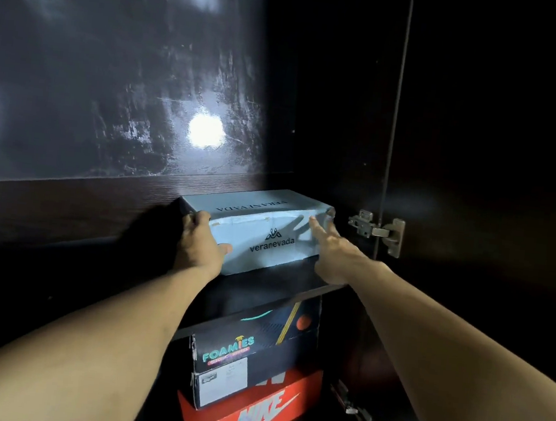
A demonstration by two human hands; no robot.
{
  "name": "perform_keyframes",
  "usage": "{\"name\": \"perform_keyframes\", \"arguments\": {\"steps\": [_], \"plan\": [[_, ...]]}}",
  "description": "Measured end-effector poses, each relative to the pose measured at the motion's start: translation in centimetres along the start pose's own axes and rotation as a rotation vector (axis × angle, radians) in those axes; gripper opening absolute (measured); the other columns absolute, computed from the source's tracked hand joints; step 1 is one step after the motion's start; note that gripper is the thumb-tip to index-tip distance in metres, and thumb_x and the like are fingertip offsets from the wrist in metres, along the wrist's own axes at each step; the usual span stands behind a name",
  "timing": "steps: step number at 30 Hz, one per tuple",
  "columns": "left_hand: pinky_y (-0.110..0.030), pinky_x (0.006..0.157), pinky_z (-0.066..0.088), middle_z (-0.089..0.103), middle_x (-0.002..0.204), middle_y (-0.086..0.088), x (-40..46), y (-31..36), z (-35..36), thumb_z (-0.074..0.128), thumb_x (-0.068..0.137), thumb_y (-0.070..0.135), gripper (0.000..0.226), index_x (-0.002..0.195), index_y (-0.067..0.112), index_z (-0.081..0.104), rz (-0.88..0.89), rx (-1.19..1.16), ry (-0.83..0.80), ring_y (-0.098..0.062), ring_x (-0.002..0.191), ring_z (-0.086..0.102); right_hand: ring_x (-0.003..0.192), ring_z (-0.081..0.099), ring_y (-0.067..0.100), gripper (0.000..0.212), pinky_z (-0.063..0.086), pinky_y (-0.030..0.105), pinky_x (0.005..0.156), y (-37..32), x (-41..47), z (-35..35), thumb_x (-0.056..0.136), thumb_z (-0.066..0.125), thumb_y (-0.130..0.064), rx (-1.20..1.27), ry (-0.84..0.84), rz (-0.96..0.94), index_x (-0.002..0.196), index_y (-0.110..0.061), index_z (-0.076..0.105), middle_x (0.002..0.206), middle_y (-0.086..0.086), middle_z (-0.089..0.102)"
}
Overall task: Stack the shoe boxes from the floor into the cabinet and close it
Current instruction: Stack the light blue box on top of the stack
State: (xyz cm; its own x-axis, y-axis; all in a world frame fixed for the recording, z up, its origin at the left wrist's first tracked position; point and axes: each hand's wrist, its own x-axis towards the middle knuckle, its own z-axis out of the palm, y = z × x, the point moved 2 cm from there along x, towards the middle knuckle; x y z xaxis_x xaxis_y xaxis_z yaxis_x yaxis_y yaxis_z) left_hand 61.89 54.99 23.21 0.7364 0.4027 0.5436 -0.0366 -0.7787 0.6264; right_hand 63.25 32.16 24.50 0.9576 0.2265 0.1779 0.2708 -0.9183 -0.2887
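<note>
The pale box [261, 229] sits on the cabinet's upper shelf [262, 285]. The left hand [198, 243] grips its near left corner; the right hand [333, 254] has straight fingers touching its front. Two boxes are stacked below.

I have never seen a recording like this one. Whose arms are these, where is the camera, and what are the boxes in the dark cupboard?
There is no machine here. A person wears a wide-angle camera on the head, so the one picture looks forward and down along their own two arms. They stand before an open, dark cabinet; a metal hinge shows on the right.

The left hand grips the left end of a pale blue box, printed "veranevada", which sits on a shelf. The right hand touches the box's right front with straight fingers.

Below the shelf, a dark "Foamies" box lies on a red Nike box.
</note>
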Motion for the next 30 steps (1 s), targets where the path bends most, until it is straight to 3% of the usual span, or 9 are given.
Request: {"name": "perform_keyframes", "arguments": {"steps": [4,7,10,12,14,16,21,26,30], "plan": [[-0.033,0.103,0.037,0.036,0.141,-0.013,0.1,1.1,0.2,0.081,0.073,0.014,0.071,0.132,0.005,0.041,-0.035,0.014,-0.119,-0.03,0.126,0.043,0.139,0.032,0.033,0.076,0.036,0.039,0.109,1.8,-5.7,-1.6,0.088,0.052,-0.01,-0.007,-0.006,0.031,0.152,-0.026,0.014,0.159,0.01,0.017],[-0.035,0.109,0.035,0.028,0.147,-0.012,0.5,1.5,-0.2,0.084,0.067,0.023,0.09,0.139,0.007,0.033,-0.061,0.039,-0.234,-0.027,0.134,0.035,0.126,0.047,0.03,0.062,0.043,0.034,0.098,3.2,-9.2,-3.3,0.089,0.054,-0.013,-0.02,-0.003,0.069,0.146,-0.023,0.03,0.142,0.011,0.044],[-0.036,0.116,0.028,0.004,0.16,-0.009,0.4,1.5,-1.6,0.082,0.072,0.021,0.107,0.153,0.017,0.011,-0.118,0.025,-0.364,-0.029,0.145,0.019,0.122,0.05,0.03,0.065,0.047,0.034,0.094,3.7,-11.3,-4.6,0.089,0.057,-0.018,-0.023,0.011,0.101,0.148,-0.025,0.029,0.141,0.012,0.045],[-0.037,0.116,0.028,-0.002,0.162,-0.011,0.2,1.4,-2.6,0.081,0.074,0.019,0.106,0.153,0.024,0.011,-0.121,0.073,-0.341,-0.034,0.144,0.02,0.128,0.047,0.029,0.069,0.045,0.034,0.098,3.5,-12.4,-5.3,0.089,0.059,-0.022,-0.015,0.016,0.109,0.15,-0.026,0.026,0.146,0.011,0.041],[-0.032,0.111,0.034,0.023,0.157,-0.011,-0.3,1.4,-3.3,0.08,0.075,0.017,0.092,0.15,0.022,0.026,-0.047,0.109,-0.331,-0.033,0.137,0.035,0.128,0.047,0.028,0.068,0.044,0.034,0.1,3.0,-12.9,-5.6,0.088,0.06,-0.023,0.015,0.021,0.106,0.148,-0.026,0.029,0.145,0.008,0.043],[-0.03,0.101,0.04,0.05,0.141,-0.013,-0.7,1.3,-3.8,0.079,0.076,0.014,0.075,0.142,0.017,0.043,0.009,0.101,-0.297,-0.032,0.124,0.05,0.125,0.049,0.028,0.063,0.046,0.035,0.099,2.2,-13.0,-5.7,0.088,0.061,-0.023,0.029,0.03,0.083,0.145,-0.024,0.034,0.141,0.007,0.048],[-0.033,0.087,0.049,0.066,0.114,-0.02,-0.8,0.1,-5.4,0.075,0.075,0.006,0.046,0.119,0.012,0.064,0.051,0.205,-0.108,-0.036,0.102,0.063,0.117,0.056,0.027,0.057,0.049,0.039,0.097,-0.4,-10.3,-4.9,0.085,0.063,-0.026,0.067,0.082,0.028,0.139,-0.025,0.044,0.13,0.008,0.057],[-0.034,0.089,0.048,0.063,0.118,-0.02,0.4,-2.7,-8.1,0.054,0.078,-0.004,0.04,0.114,0.012,0.063,-0.021,0.224,-0.063,-0.037,0.107,0.06,0.12,0.052,0.028,0.061,0.047,0.037,0.095,-2.4,-6.5,-3.5,0.084,0.062,-0.024,0.044,0.195,-0.01,0.141,-0.025,0.041,0.139,0.008,0.048],[-0.026,0.073,0.04,0.065,0.106,-0.014,1.4,-4.7,-9.4,0.049,0.075,-0.011,0.038,0.1,0.013,0.064,0.022,0.14,-0.082,-0.029,0.09,0.056,0.143,0.026,0.03,0.076,0.033,0.044,0.112,-2.8,-4.9,-2.3,0.087,0.065,-0.026,0.011,0.185,-0.062,0.15,-0.031,0.023,0.161,0.0,0.009]]}}
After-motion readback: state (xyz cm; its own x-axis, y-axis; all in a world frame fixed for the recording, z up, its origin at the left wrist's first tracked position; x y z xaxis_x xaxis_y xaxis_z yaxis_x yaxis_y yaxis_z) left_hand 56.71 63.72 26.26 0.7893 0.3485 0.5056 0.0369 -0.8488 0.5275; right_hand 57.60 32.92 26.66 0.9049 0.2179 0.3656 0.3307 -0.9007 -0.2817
